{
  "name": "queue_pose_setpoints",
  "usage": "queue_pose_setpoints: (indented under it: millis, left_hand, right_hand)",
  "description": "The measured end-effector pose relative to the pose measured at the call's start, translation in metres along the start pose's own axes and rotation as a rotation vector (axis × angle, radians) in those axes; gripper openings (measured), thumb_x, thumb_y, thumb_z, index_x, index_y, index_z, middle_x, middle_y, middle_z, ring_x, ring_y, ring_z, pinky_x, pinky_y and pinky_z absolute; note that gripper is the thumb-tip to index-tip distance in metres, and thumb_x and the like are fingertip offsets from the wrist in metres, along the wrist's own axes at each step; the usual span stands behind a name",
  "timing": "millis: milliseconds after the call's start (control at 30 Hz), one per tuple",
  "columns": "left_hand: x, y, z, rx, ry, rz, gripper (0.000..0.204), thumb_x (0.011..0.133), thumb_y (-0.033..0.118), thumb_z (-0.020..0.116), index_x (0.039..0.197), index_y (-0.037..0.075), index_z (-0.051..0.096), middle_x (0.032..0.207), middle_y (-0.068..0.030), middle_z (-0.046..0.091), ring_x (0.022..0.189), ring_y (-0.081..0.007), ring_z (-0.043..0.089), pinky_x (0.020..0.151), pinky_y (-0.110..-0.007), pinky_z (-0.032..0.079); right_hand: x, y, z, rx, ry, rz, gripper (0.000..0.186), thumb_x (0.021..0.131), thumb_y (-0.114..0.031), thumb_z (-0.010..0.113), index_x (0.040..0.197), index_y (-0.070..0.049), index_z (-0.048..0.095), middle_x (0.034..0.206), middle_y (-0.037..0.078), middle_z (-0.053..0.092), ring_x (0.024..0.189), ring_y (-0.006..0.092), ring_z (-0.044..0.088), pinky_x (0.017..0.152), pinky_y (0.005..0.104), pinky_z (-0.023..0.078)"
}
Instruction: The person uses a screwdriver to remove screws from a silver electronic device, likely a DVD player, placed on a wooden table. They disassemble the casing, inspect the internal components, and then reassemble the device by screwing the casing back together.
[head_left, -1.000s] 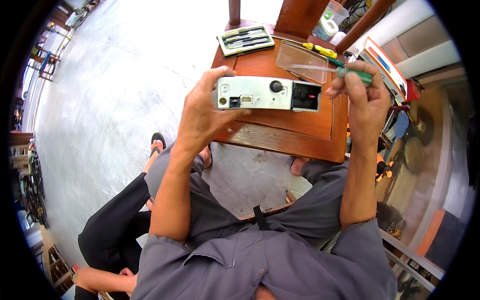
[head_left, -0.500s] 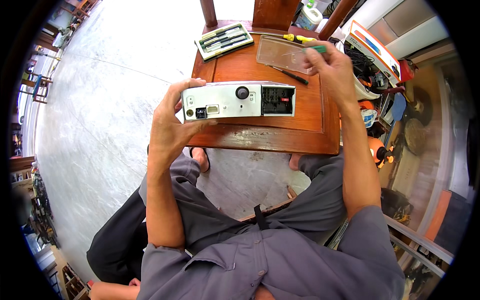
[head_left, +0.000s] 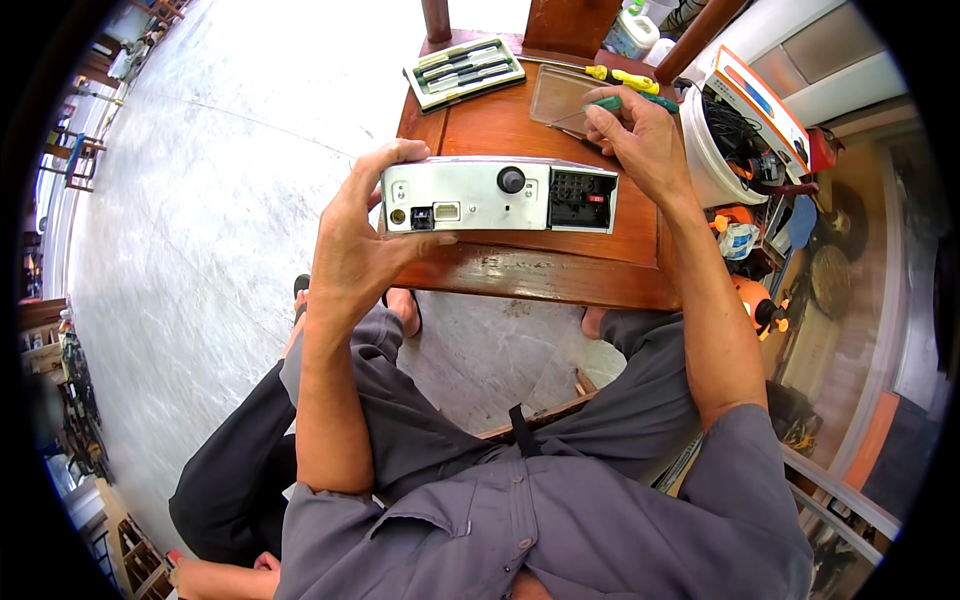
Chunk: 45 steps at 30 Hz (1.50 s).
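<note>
My left hand [head_left: 350, 225] is closed on the left end of a silver metal car stereo [head_left: 470, 196], thumb below and fingers over the top. The stereo's connector side faces me, with a black socket block at its right end and a round black knob. In my right hand [head_left: 640, 140] is a green-handled screwdriver [head_left: 606, 103], its thin shaft pointing left beyond the stereo's top edge. Below those fingers lies a black screwdriver [head_left: 568, 132], mostly hidden. A clear plastic lid [head_left: 556, 92] rests on the wooden chair seat [head_left: 480, 262] behind the stereo.
A case of small screwdrivers [head_left: 465, 75] sits at the seat's far left. One yellow-handled screwdriver [head_left: 622, 77] lies along the back. To the right stand a white bucket [head_left: 705, 150] of cables and a white-and-orange box [head_left: 755, 110]. Another person's dark-trousered leg [head_left: 235, 470] is at lower left.
The stereo and my left hand have shifted slightly right in view. My right hand has come left and a little lower with the green screwdriver, now covering most of the black screwdriver.
</note>
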<state>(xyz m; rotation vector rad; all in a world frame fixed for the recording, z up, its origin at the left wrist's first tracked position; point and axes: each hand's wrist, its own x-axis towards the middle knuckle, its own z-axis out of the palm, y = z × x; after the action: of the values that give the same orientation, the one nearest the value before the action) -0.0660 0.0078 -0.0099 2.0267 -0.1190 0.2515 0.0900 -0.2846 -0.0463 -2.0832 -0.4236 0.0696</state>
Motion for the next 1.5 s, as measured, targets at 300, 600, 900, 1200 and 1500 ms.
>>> queue_pose_setpoints:
  millis: [300,600,900,1200,1500]
  left_hand:
    - [0.001,0.001,0.004,-0.013,0.025,0.010,0.089,0.066,0.004,0.093,0.145,0.011,0.053,0.131,-0.0140,0.068,0.120,-0.0250,0.067,0.105,-0.041,0.055]
    - [0.016,-0.006,0.012,-0.051,0.108,0.028,0.093,0.069,0.020,0.095,0.148,0.006,0.048,0.135,-0.0196,0.064,0.124,-0.0284,0.064,0.106,-0.040,0.053]
    - [0.033,-0.007,0.019,-0.071,0.148,-0.041,0.095,0.081,0.060,0.083,0.147,0.000,0.049,0.133,-0.0229,0.062,0.125,-0.0327,0.063,0.104,-0.042,0.053]
    - [0.036,-0.005,0.025,-0.092,0.224,-0.050,0.087,0.091,0.068,0.067,0.145,0.002,0.051,0.135,-0.0277,0.058,0.131,-0.0376,0.056,0.108,-0.046,0.047]
    - [0.036,-0.009,0.032,0.038,0.332,0.088,0.071,0.097,0.057,0.065,0.141,0.002,0.055,0.135,-0.0197,0.060,0.132,-0.0343,0.054,0.110,-0.045,0.044]
  right_hand:
    - [0.004,0.004,0.007,-0.050,0.010,-0.040,0.025,0.098,-0.020,0.066,0.115,-0.002,0.070,0.080,0.007,0.074,0.073,0.0137,0.070,0.068,0.0300,0.053]
    - [0.006,0.002,0.001,-0.089,0.022,-0.108,0.025,0.098,-0.021,0.066,0.113,-0.001,0.069,0.079,0.007,0.072,0.071,0.0147,0.069,0.066,0.0304,0.053]
    - [0.006,-0.006,-0.013,0.244,0.104,-0.040,0.023,0.103,-0.017,0.065,0.116,0.002,0.069,0.083,0.004,0.072,0.072,0.0077,0.066,0.062,0.0222,0.054]
    - [-0.003,-0.019,-0.037,0.314,0.180,-0.088,0.028,0.104,-0.022,0.064,0.119,0.001,0.069,0.086,0.006,0.073,0.077,0.0097,0.069,0.065,0.0231,0.056]
    - [-0.021,-0.025,-0.053,0.384,0.232,-0.124,0.026,0.104,-0.021,0.065,0.119,-0.001,0.069,0.087,0.007,0.073,0.078,0.0101,0.069,0.066,0.0239,0.056]
